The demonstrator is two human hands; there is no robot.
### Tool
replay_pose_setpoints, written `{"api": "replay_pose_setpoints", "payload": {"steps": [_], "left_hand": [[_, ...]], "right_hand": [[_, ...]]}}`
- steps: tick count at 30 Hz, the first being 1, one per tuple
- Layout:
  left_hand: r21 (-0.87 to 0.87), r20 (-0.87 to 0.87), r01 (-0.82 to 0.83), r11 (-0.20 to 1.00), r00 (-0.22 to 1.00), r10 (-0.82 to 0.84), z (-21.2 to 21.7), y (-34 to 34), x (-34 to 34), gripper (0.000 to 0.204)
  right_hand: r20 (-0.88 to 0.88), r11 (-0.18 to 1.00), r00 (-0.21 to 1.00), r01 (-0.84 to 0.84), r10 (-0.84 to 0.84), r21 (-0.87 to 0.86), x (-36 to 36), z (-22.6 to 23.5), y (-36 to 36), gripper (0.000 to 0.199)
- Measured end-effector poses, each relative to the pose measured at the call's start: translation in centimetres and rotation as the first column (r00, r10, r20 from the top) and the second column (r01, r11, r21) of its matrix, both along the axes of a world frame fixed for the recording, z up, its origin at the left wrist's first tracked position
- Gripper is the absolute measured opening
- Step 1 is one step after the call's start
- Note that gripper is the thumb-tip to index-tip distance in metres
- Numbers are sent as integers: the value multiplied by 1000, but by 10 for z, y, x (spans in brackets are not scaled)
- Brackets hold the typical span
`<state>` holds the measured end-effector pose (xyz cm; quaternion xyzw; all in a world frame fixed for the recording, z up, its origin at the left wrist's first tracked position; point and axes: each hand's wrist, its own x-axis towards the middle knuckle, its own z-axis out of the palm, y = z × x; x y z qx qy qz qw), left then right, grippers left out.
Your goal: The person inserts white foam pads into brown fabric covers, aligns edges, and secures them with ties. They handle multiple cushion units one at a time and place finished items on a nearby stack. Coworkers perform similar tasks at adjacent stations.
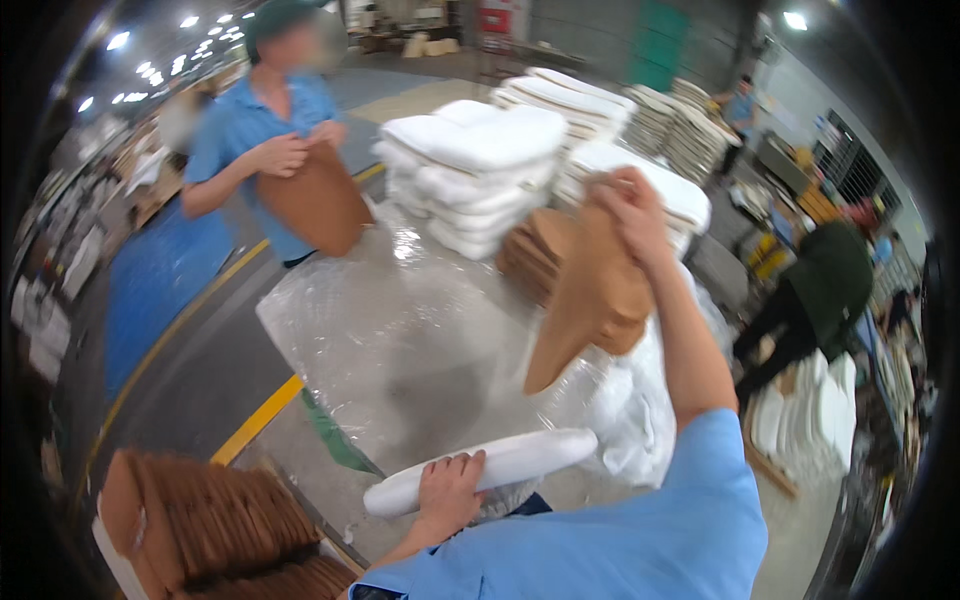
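Note:
My right hand [630, 208] is raised and closed on the upper edge of a brown fabric cover [590, 290], which hangs down over the table. Below, near my body, my left hand [452, 490] grips a long white foam cushion [530, 455] standing on its edge, fingers over its top. Behind the hanging cover lies a pile of folded brown covers [535, 255]. Across the table, a co-worker's hands [290, 150] hold a similar brown cover [318, 200].
Clear plastic film covers the table [350, 300]. Stacks of white cushions [475, 165] stand at its far side. A box of brown covers [220, 520] is at lower left. More white cushions [805, 410] stand on the right, near a person in dark clothes [825, 270].

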<state>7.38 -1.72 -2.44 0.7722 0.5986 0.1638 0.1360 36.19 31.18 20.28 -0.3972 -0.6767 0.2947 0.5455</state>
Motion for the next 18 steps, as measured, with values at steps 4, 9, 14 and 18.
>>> {"api": "replay_pose_setpoints", "payload": {"steps": [4, 9, 14, 18], "left_hand": [[23, -35, -96, 995, 995, 97, 0, -5, -2, 66], [-15, -37, -115, 993, 993, 114, -13, -2, 3, 71], [-61, -97, -185, 981, 979, 179, -17, -5, 2, 69], [-59, -80, -129, 990, 989, 125, -27, -15, -9, 66]], "right_hand": [[-224, 957, 939, -283, 262, -67, -111, 1, -32, 18], [-488, 915, 775, -344, 403, 209, -108, 27, -58, 19], [-805, 916, 523, -397, 280, 60, -67, -36, -61, 17], [-345, 956, 931, 12, -117, -292, -17, -185, -27, 31]]}}
